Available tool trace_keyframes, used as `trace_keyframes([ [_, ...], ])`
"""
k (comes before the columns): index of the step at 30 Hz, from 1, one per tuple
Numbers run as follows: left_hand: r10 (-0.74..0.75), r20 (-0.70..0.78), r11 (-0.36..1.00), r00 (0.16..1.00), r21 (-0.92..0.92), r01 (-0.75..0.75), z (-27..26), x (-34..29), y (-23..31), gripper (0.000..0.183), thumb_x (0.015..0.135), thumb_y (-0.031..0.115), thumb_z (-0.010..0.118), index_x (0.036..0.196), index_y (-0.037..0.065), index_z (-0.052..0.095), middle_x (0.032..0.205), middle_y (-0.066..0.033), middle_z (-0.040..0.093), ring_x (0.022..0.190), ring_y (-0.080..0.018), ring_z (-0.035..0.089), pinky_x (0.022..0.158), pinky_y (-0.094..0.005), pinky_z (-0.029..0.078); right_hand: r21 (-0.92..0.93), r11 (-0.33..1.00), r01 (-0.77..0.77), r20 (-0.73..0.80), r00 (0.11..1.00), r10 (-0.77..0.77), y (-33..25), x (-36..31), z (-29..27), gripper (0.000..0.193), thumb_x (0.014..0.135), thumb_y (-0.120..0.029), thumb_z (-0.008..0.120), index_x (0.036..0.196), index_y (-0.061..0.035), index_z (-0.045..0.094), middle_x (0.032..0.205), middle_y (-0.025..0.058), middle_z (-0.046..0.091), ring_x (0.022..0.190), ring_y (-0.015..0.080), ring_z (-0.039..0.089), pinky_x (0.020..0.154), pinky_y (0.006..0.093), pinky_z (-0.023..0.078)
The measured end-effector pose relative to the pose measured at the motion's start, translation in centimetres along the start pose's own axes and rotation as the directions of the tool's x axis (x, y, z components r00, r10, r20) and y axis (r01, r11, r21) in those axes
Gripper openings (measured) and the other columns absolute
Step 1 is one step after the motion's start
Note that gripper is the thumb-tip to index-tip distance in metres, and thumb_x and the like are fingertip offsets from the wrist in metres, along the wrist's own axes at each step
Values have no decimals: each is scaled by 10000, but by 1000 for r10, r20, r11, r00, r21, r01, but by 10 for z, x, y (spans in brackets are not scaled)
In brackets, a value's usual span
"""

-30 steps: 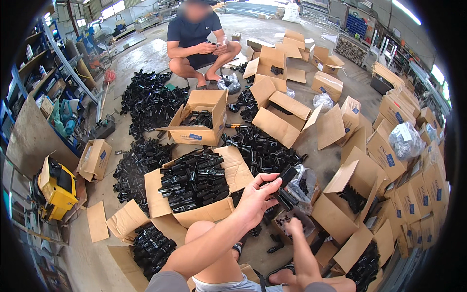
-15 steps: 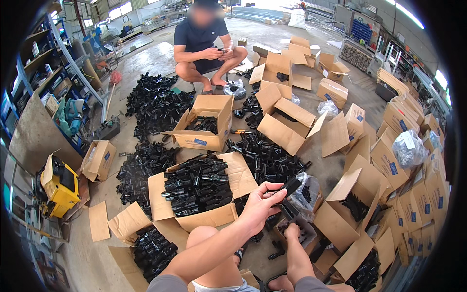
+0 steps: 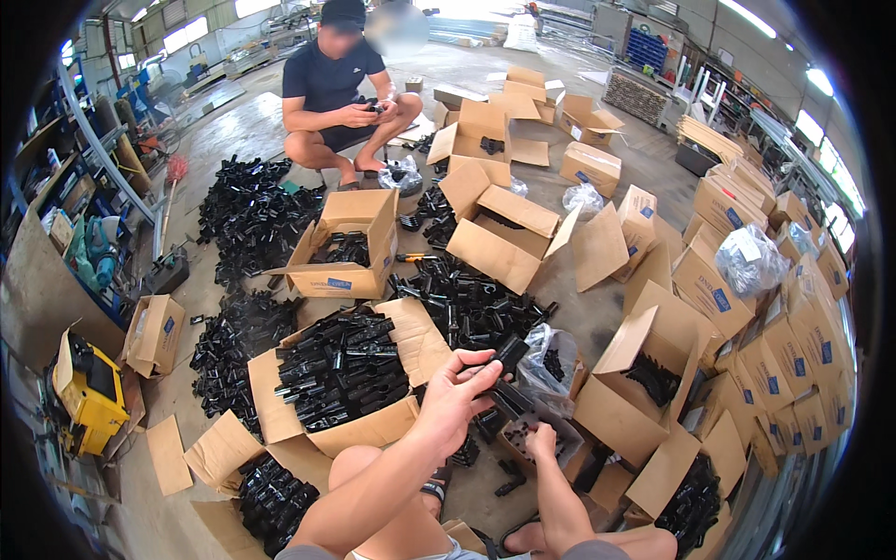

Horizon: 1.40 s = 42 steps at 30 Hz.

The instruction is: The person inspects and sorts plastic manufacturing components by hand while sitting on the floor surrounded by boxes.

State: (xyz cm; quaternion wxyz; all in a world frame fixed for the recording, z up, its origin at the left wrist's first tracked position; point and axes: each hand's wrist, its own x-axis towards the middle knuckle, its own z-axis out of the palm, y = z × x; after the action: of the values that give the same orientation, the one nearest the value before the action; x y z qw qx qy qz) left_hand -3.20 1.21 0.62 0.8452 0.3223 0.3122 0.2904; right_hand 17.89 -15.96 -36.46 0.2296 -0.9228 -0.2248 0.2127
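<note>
My left hand (image 3: pixel 455 399) is closed round a black tube-shaped fitting (image 3: pixel 510 356), held up in front of my knees. Another black piece (image 3: pixel 512 399) slants just below it, close to the bin; I cannot tell whether my fingers touch it. My right hand (image 3: pixel 541 441) reaches down over a small grey bin (image 3: pixel 571 446) with little dark parts inside. Its fingers look curled, and whatever they grip is hidden. Left of my left hand stands an open carton (image 3: pixel 364 427) stacked with black fittings (image 3: pixel 341 364).
Heaps of black fittings (image 3: pixel 245 219) cover the floor ahead. Across from me a person (image 3: pixel 336 93) squats, handling a small dark part. Open cartons (image 3: pixel 504 233) stand to the right, with piled boxes (image 3: pixel 775 364) beyond. A clear plastic bag (image 3: pixel 546 369) lies by the bin.
The whole scene has shifted left in the picture as my head turned. My left hand still holds the fitting, and my right hand stays at the grey bin.
</note>
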Motion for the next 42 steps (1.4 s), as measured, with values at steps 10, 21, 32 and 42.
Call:
trace_keyframes([
  [10,107,-19,989,994,103,-105,5,-4,-6,270,959,104,695,1207,71,594,1101,-91,696,999,-177,698,835,-347,579,877,413,246,-160,959,-233,-186,-85,-204,120,943,-4,617,1063,1,616,957,87,705,854,137,675,740,258,527],
  [21,205,8,971,979,121,-204,6,-6,-5,228,971,55,661,1184,57,583,1134,-133,687,984,-187,701,805,-325,608,928,251,273,-155,900,-407,-276,-144,-244,118,912,49,696,1023,31,663,1032,117,735,961,125,697,852,240,552],
  [32,408,60,892,911,186,-411,5,-6,-12,225,931,6,712,1135,12,618,1115,-107,693,1018,-118,634,901,-259,505,963,223,151,-68,938,-341,-284,-150,-226,188,905,27,713,1092,27,721,1044,97,742,957,120,686,898,252,539],
  [42,462,70,852,884,241,-464,4,-7,-12,220,919,-16,719,1111,8,616,1130,-94,668,1050,-117,621,933,-263,491,998,-18,-59,54,974,-219,-294,-162,-217,179,901,-49,748,1071,7,743,1015,77,747,913,102,677,837,230,517],
])
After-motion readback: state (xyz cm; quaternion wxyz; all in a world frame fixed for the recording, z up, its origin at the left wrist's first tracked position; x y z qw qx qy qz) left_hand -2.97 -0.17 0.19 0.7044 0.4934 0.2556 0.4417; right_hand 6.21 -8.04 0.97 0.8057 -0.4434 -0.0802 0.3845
